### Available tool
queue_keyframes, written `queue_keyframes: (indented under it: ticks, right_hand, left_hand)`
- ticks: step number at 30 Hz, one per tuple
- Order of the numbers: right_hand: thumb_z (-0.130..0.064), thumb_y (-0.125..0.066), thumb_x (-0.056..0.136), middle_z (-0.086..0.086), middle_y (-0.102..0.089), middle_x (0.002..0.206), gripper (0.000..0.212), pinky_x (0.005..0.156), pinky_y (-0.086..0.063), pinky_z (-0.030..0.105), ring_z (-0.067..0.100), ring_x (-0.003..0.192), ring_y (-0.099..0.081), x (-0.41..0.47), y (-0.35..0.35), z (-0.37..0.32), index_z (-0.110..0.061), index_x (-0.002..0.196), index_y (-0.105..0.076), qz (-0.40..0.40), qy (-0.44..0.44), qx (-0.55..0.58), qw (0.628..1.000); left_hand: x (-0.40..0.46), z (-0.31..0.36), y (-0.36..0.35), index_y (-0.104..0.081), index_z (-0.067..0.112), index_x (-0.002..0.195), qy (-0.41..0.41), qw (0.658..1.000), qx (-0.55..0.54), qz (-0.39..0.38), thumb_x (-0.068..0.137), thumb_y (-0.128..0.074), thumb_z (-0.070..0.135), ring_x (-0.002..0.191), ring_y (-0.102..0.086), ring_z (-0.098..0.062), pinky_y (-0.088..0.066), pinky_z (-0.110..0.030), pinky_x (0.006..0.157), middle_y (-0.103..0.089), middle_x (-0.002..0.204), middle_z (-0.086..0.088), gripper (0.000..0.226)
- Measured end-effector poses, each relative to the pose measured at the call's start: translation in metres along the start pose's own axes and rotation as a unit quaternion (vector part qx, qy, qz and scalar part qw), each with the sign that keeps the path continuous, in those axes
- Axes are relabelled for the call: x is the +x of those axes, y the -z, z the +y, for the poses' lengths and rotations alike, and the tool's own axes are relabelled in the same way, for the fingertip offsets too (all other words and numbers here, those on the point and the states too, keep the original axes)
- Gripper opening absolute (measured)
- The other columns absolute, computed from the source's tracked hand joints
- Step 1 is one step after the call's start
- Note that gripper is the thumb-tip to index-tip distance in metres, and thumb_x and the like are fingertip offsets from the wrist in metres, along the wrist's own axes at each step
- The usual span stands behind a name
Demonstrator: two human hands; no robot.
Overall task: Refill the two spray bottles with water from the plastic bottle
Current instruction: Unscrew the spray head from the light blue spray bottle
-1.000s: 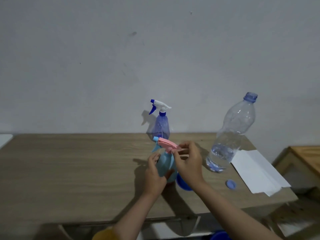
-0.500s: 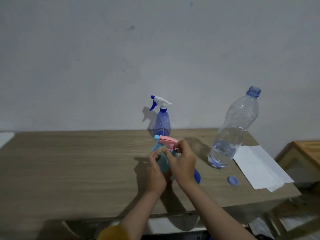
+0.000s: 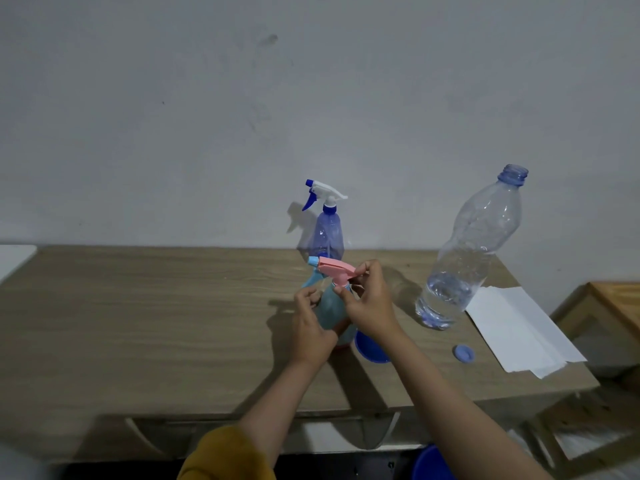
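Observation:
A light blue spray bottle [image 3: 329,308] with a pink trigger head [image 3: 334,270] stands on the wooden table [image 3: 145,317]. My left hand [image 3: 311,329] wraps around its body. My right hand [image 3: 370,304] pinches the pink head at its neck. Behind it, by the wall, stands a purple-blue spray bottle [image 3: 328,230] with a white and blue trigger. To the right stands the large clear plastic bottle [image 3: 467,251], uncapped, with water in its lower part. Its blue cap [image 3: 464,353] lies on the table near it.
A blue funnel-like piece [image 3: 369,348] lies on the table under my right wrist. White paper sheets [image 3: 516,327] lie at the table's right edge. A wooden stool [image 3: 609,306] stands to the right, and a blue object [image 3: 431,464] shows below the table's front edge.
My right hand has shifted on the pink spray head and my left hand has stayed on the bottle body. The camera view has shifted slightly.

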State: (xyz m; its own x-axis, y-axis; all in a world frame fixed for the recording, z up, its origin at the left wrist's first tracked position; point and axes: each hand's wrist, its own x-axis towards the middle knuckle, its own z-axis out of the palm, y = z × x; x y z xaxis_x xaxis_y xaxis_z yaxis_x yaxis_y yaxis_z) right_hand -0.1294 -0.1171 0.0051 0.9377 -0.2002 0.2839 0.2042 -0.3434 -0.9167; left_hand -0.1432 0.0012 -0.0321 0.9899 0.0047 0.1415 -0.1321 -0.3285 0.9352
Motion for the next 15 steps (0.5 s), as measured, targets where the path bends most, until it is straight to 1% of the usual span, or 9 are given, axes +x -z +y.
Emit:
queue_keyframes:
  ticks: [2, 3, 6, 8, 10, 13, 15]
  right_hand:
    - [-0.008, -0.075, 0.079, -0.001, -0.06, 0.102, 0.039, 0.083, -0.056, 0.028, 0.013, 0.099, -0.064, 0.0, 0.002, -0.001, -0.016, 0.097, -0.041, -0.02, 0.004, 0.005, 1.0]
    - [-0.011, -0.078, 0.076, -0.001, -0.059, 0.1, 0.043, 0.082, -0.055, 0.025, 0.013, 0.096, -0.064, -0.001, 0.003, -0.002, -0.019, 0.096, -0.042, -0.016, 0.015, 0.004, 1.0]
    - [-0.019, -0.086, 0.067, -0.007, -0.055, 0.089, 0.049, 0.073, -0.051, 0.016, 0.008, 0.083, -0.059, -0.006, -0.001, -0.003, -0.024, 0.089, -0.043, 0.038, 0.056, -0.04, 0.997]
    - [-0.018, -0.085, 0.068, -0.008, -0.054, 0.086, 0.045, 0.069, -0.048, 0.014, 0.006, 0.078, -0.057, -0.007, -0.006, -0.003, -0.022, 0.088, -0.045, 0.074, 0.071, -0.063, 0.993]
    - [-0.016, -0.083, 0.071, -0.008, -0.055, 0.085, 0.042, 0.068, -0.049, 0.014, 0.006, 0.078, -0.058, -0.007, -0.008, -0.003, -0.02, 0.088, -0.046, 0.089, 0.085, -0.059, 0.991]
    - [-0.011, -0.078, 0.076, -0.008, -0.058, 0.09, 0.036, 0.073, -0.051, 0.017, 0.007, 0.084, -0.061, -0.009, -0.004, 0.001, -0.02, 0.093, -0.047, 0.076, 0.098, -0.031, 0.992]
    - [-0.008, -0.074, 0.079, -0.005, -0.06, 0.095, 0.035, 0.079, -0.053, 0.02, 0.008, 0.091, -0.063, -0.011, -0.001, 0.003, -0.019, 0.098, -0.047, 0.054, 0.102, -0.018, 0.993]
  left_hand:
    - [0.0, 0.001, 0.001, -0.032, 0.024, 0.124, -0.001, 1.0, 0.001, -0.002, 0.066, -0.081, 0.001, 0.113, -0.046, -0.009, -0.041, 0.001, 0.075, -0.042, 0.118, 0.005, 0.079]
    - [0.0, 0.001, 0.001, -0.032, 0.024, 0.124, -0.002, 1.0, 0.007, -0.003, 0.067, -0.081, 0.001, 0.113, -0.046, -0.008, -0.041, 0.0, 0.074, -0.043, 0.118, 0.006, 0.079]
    - [-0.001, 0.001, 0.0, -0.029, 0.031, 0.123, -0.007, 1.0, 0.022, 0.004, 0.069, -0.08, 0.002, 0.114, -0.048, -0.007, -0.042, 0.0, 0.073, -0.047, 0.119, 0.005, 0.079]
    - [-0.002, 0.002, 0.0, -0.029, 0.03, 0.125, 0.0, 1.0, 0.023, 0.002, 0.071, -0.077, 0.0, 0.12, -0.047, -0.01, -0.045, -0.005, 0.074, -0.048, 0.126, 0.001, 0.078]
    - [-0.003, 0.004, 0.001, -0.03, 0.025, 0.129, 0.005, 0.999, 0.033, -0.002, 0.072, -0.076, 0.0, 0.12, -0.046, -0.009, -0.045, -0.008, 0.076, -0.047, 0.129, 0.0, 0.077]
    - [-0.005, 0.011, 0.005, -0.031, 0.017, 0.132, -0.002, 0.999, 0.05, -0.002, 0.072, -0.08, 0.008, 0.113, -0.045, -0.005, -0.042, 0.002, 0.069, -0.045, 0.122, 0.005, 0.077]
    - [-0.006, 0.015, 0.006, -0.032, 0.013, 0.132, -0.004, 0.999, 0.051, -0.002, 0.072, -0.082, 0.012, 0.109, -0.044, -0.004, -0.038, 0.005, 0.07, -0.045, 0.119, 0.006, 0.078]
